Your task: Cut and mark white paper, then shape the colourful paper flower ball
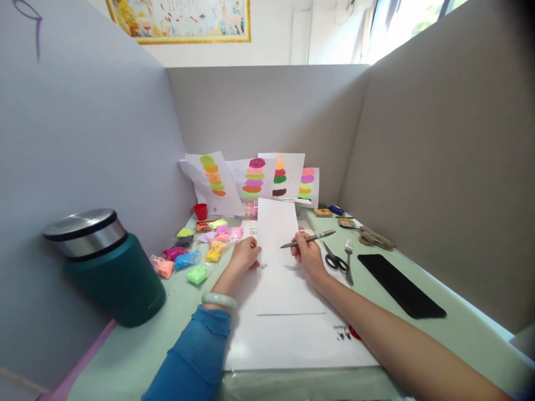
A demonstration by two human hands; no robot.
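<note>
A blank white sheet of paper [276, 223] lies in front of me on a larger white board [292, 345]. My left hand [246, 253], with a pale bangle at the wrist, has its fingers curled at the sheet's left edge. Between the fingers of my right hand [307, 253] is a grey pen [320, 235], held over the sheet with its tip pointing left. A small dark mark shows on the paper near my left thumb. Just right of my right hand lie black-handled scissors [336, 263] and a fork [348, 253].
Several colourful clay packets [188, 260] lie left, near a red cup [200, 211] and a large green flask [121, 278]. A black phone [401, 285] lies right. Several sheets with painted colour stripes [253, 181] stand at the back. Grey partitions [267, 111] enclose the table.
</note>
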